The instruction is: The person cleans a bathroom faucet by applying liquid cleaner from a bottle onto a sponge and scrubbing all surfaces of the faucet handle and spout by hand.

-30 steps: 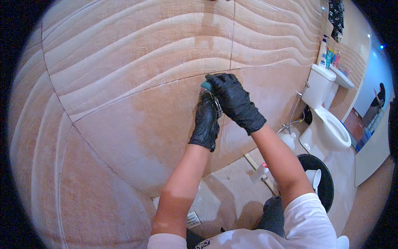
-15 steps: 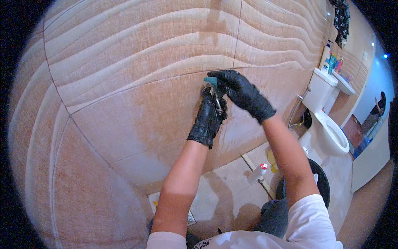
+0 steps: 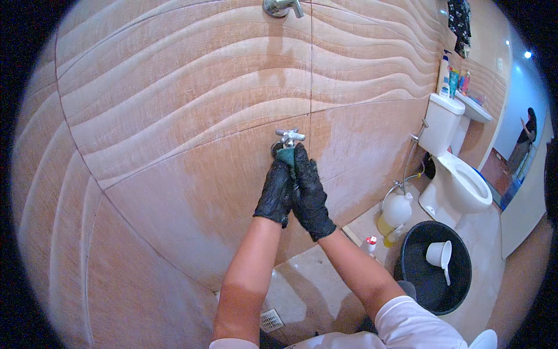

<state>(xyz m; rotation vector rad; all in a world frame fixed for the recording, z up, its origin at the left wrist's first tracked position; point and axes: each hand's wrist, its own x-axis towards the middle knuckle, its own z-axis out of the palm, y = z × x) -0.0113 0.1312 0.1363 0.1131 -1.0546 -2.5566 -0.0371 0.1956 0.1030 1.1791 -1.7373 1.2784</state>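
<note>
A chrome tap [image 3: 289, 136] with a cross-shaped handle sticks out of the tiled wall in front of me. A green scouring pad [image 3: 286, 156] lies against its body, just under the handle. My left hand [image 3: 274, 192], in a black glove, closes on the pad and the tap from the left. From the right, my right hand [image 3: 310, 195], also black-gloved, presses in with its fingers pointing up and the pad between both hands. The tap's lower part is hidden behind the gloves.
Higher on the wall is another chrome fitting [image 3: 283, 7]. At right stand a black tub [image 3: 410, 256] with a white dipper [image 3: 439, 254], a pale jug [image 3: 397, 209], a red-capped bottle [image 3: 371, 243] and a toilet [image 3: 462, 180]. A floor drain [image 3: 271, 320] lies below. Someone stands beyond the doorway.
My right hand has come down from above the tap to its right side, bringing the pad below the handle. The tap handle now shows. The view has shifted, revealing the upper fitting and tub.
</note>
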